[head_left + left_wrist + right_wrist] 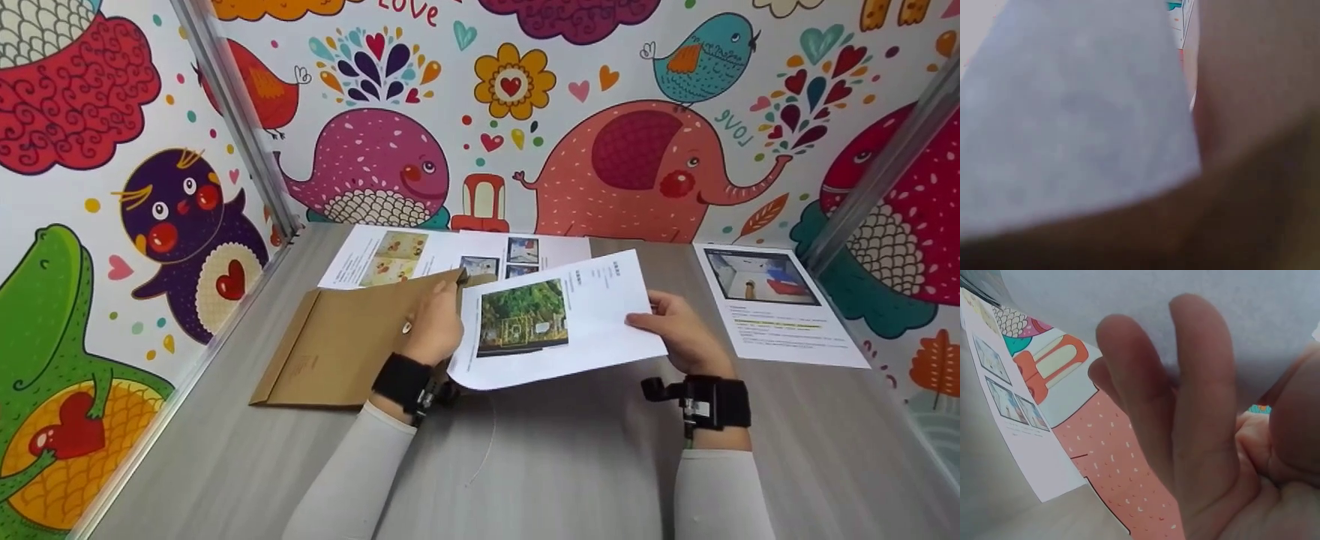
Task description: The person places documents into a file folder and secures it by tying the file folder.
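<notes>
In the head view we look from above the near side, forward and down past the left hand (pixel 435 326) and right hand (pixel 686 330), over the table (pixel 562 457) to the far wall (pixel 465 75). From the left wrist we sit so near that a pale, blurred surface (pixel 1078 124) crowds the frame; its exact facing we cannot tell. From the right wrist we peer, close and tilted, past the fingers (pixel 1204 371) and the held sheet's (pixel 559 322) back. Head and right wrist share the far printed pages (pixel 442 259) and wall.
</notes>
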Demonstrator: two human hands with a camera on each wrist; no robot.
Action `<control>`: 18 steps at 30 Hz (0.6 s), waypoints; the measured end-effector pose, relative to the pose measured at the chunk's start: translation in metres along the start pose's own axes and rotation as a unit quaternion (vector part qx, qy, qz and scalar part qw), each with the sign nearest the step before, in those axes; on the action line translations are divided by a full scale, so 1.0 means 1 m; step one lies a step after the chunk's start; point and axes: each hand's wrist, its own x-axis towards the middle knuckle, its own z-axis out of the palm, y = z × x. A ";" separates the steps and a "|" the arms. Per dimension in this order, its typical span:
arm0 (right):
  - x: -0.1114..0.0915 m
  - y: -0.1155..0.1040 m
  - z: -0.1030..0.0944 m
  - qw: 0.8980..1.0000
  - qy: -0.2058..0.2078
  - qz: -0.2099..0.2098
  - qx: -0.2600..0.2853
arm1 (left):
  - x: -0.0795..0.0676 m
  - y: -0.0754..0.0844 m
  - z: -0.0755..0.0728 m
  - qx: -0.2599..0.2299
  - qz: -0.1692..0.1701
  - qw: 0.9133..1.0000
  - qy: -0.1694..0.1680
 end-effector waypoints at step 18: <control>0.002 0.005 -0.002 1.000 0.014 -0.001 0.015 | -0.004 -0.001 -0.014 -0.046 0.003 0.999 -0.016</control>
